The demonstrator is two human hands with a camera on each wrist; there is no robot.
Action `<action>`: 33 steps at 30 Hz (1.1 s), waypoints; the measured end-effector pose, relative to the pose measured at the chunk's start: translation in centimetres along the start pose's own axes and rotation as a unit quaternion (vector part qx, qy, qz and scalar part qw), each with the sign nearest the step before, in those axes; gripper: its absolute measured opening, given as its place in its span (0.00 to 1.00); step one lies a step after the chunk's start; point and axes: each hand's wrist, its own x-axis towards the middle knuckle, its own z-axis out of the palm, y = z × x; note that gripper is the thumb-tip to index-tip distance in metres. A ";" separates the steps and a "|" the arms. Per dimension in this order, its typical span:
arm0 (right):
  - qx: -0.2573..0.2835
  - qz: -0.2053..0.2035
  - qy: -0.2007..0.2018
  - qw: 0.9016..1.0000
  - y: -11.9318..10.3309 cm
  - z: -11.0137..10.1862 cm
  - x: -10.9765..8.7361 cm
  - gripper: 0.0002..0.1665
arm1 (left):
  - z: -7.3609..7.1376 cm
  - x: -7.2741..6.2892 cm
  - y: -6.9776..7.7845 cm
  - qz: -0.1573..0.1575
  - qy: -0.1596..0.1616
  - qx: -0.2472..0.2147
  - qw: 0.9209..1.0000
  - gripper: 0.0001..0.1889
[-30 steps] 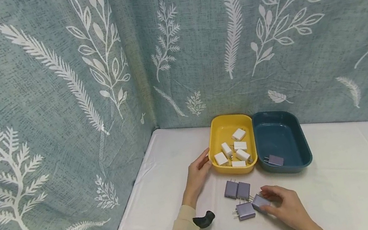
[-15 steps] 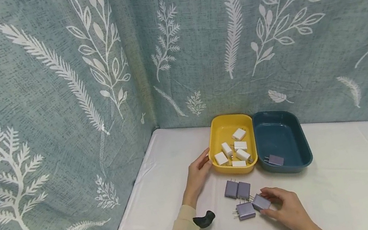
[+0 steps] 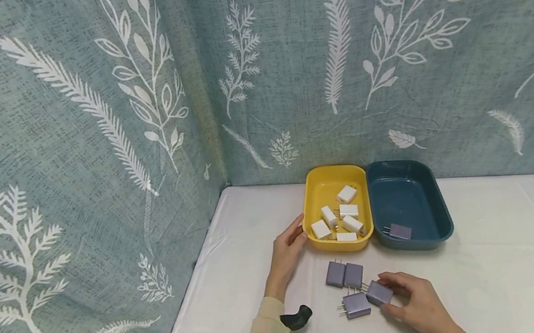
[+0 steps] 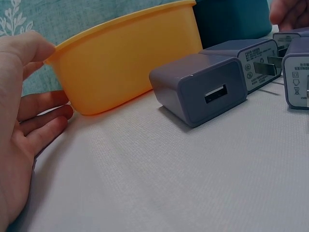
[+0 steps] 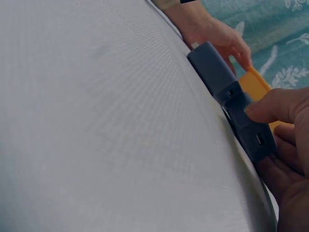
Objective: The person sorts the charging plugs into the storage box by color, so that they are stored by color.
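Note:
My right hand [image 3: 415,300] is at a purple-grey USB wall charger [image 3: 379,293], pinching it between thumb and fingers. In the right wrist view the thumb lies on that charger [image 5: 252,129] and the other fingers are behind and below it. Close by on the cloth are three more purple chargers, one in front [image 3: 356,305] and two behind, a left one [image 3: 335,274] and a right one [image 3: 353,275]. My left hand [image 3: 285,254] touches the left side of a yellow tray [image 3: 325,180], thumb at the rim and fingertips against the wall in the left wrist view.
Several white chargers [image 3: 348,210] lie in the yellow tray. Against its right side stands a dark blue tray [image 3: 402,190] with one purple charger [image 3: 400,231] inside. A black curved object [image 3: 296,318] is beside the left forearm. Leaf-patterned curtains [image 3: 282,68] hang behind the white-covered table [image 3: 516,241].
My right thumb has shifted slightly toward the near edge of the charger. The left hand, trays and other chargers stay where they were.

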 end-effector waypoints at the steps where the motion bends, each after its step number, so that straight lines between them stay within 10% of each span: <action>1: -0.002 -0.003 0.004 1.000 0.0 0.0 0.0 0.32 | 0.0 0.0 0.0 0.000 0.001 0.001 1.000 0.25; 33: 0.008 -0.120 0.068 0.990 -0.1 -2.1 1.4 0.29 | 0.0 -0.1 0.0 -0.005 0.001 -0.009 1.000 0.25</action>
